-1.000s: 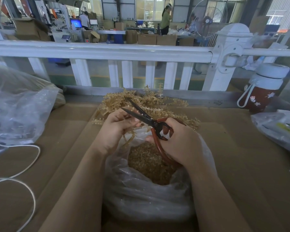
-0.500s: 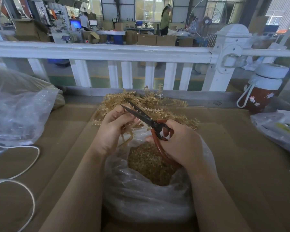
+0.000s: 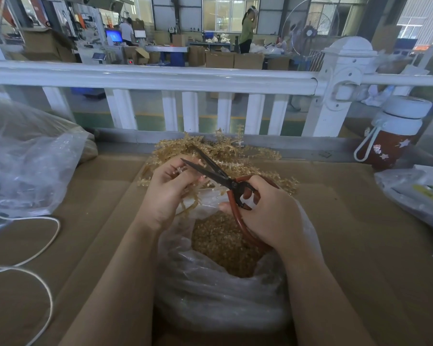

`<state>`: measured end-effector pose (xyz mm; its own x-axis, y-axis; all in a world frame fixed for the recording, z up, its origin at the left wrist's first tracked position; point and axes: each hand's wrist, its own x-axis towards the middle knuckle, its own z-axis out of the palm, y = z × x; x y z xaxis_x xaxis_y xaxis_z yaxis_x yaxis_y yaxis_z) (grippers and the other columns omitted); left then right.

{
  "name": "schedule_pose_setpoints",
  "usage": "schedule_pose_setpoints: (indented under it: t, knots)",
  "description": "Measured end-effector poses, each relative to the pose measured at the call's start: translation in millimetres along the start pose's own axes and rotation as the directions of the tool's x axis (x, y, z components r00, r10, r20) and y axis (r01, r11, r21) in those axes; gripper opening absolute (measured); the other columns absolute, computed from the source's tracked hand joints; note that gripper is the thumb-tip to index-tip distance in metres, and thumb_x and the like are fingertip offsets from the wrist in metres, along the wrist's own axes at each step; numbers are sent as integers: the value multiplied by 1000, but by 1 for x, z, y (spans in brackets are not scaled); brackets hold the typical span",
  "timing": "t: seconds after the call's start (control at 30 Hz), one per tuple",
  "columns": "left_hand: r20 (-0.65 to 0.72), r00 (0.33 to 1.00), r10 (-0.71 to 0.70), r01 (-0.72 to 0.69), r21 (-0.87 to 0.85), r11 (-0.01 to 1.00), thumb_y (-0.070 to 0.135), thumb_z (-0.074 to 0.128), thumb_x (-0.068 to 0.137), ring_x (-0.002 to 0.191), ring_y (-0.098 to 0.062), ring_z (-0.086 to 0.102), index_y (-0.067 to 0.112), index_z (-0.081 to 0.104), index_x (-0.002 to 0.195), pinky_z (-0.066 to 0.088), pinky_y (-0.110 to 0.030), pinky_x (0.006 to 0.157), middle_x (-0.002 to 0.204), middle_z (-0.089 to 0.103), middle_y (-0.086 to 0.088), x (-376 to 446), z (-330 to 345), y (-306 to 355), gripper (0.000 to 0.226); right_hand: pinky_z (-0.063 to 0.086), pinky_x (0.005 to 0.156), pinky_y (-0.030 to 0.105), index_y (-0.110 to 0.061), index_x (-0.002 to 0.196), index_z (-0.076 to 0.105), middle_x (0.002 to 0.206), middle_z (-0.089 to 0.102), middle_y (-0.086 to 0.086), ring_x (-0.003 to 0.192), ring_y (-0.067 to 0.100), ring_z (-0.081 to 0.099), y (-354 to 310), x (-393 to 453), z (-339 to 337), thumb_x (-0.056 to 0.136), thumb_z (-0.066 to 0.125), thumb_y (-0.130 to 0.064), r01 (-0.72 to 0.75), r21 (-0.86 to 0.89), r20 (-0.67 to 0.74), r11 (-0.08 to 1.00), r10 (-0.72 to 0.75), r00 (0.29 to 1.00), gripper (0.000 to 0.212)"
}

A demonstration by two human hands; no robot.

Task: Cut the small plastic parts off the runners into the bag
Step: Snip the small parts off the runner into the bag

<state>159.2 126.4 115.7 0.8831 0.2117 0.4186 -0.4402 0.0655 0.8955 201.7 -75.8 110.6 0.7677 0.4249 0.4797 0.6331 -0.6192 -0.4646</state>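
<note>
My left hand [image 3: 166,193] pinches an amber plastic runner [image 3: 189,202] above the mouth of a clear plastic bag [image 3: 210,295]. The bag holds a heap of small amber cut parts [image 3: 223,243]. My right hand [image 3: 270,211] grips red-handled scissors [image 3: 219,174]. Their dark blades are spread apart and point up-left, beside my left fingertips. A pile of uncut amber runners [image 3: 235,152] lies on the cardboard just behind both hands.
A brown cardboard sheet [image 3: 360,245] covers the table. A big clear bag [image 3: 23,161] and a white cord [image 3: 45,236] lie at left. A red bottle with a white lid [image 3: 393,136] and another bag [image 3: 415,193] sit at right. A white railing [image 3: 160,78] runs behind.
The scissors and my left hand have shifted slightly up and away over the bag. The blades stay apart and the left fingers have re-gripped the runner.
</note>
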Motion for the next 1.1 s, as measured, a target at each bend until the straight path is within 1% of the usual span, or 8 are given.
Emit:
schedule_pose_setpoints:
  t: [0.17, 0.27, 0.37, 0.5, 0.77, 0.87, 1.0, 1.1]
  knots:
    - [-3, 1000, 6, -6, 62, 998, 7, 64, 83, 76, -12, 64, 13, 73, 86, 51, -20, 71, 84, 70, -4, -1, 0, -2, 11, 44, 63, 8, -35, 102, 60, 88, 61, -22, 81, 3, 60, -3, -2, -3, 70, 51, -88, -10, -14, 8, 1000, 10, 1000, 62]
    - [35, 999, 5, -7, 56, 998, 2, 63, 82, 67, -8, 59, 14, 70, 80, 48, -16, 66, 75, 65, -1, 0, 2, -3, 14, 48, 64, 11, -33, 104, 61, 88, 64, -19, 78, 4, 61, -4, -1, -3, 68, 42, -91, -1, -49, 17, 999, 2, 1000, 70]
    - [47, 999, 1, -4, 67, 998, 3, 65, 81, 77, -17, 63, 12, 72, 83, 51, -24, 74, 83, 67, -9, 1, 0, -5, 11, 40, 62, 6, -33, 105, 62, 89, 64, -20, 77, 3, 59, -4, -1, -2, 67, 39, -91, 2, -44, 17, 999, -1, 1000, 73]
    - [70, 998, -4, 0, 67, 998, 6, 68, 82, 85, -20, 67, 19, 75, 83, 54, -28, 80, 89, 72, -6, 1, -1, -6, 14, 38, 59, 5, -33, 103, 62, 87, 64, -19, 75, 3, 58, -3, -1, -3, 68, 46, -89, 11, -59, 22, 998, -10, 1000, 68]
    - [61, 998, -17, 14, 53, 998, 9, 69, 80, 85, -18, 68, 20, 76, 85, 54, -27, 80, 91, 74, -3, 0, -2, -4, 14, 44, 56, 16, -34, 81, 51, 71, 54, -20, 62, -2, 53, 0, -2, 2, 69, 54, -86, 32, -30, -56, 999, -33, 998, 53]
    - [45, 999, -26, 23, 66, 998, 9, 67, 82, 79, -15, 64, 18, 75, 84, 51, -24, 75, 86, 71, -2, 0, -1, -4, 12, 36, 53, 12, -42, 72, 41, 65, 51, -22, 60, -7, 49, 1, -3, 3, 69, 59, -84, 35, -27, -83, 999, -37, 996, 46]
    - [27, 999, -38, 35, 76, 996, 11, 68, 83, 81, -29, 52, 4, 70, 89, 40, -41, 79, 87, 62, -16, 1, -1, -7, 9, 28, 49, 5, -44, 68, 37, 61, 46, -27, 58, -11, 48, 3, -4, 5, 69, 56, -87, 42, -30, -118, 999, -45, 992, 47]
    - [64, 998, -16, 7, 133, 991, 10, 67, 82, 86, -23, 62, 5, 71, 91, 50, -32, 82, 92, 69, -11, 0, 2, -4, 11, 33, 48, 5, -42, 77, 46, 63, 47, -28, 58, -12, 49, 4, -2, 9, 70, 51, -89, 58, 3, -132, 998, -57, 990, 48]
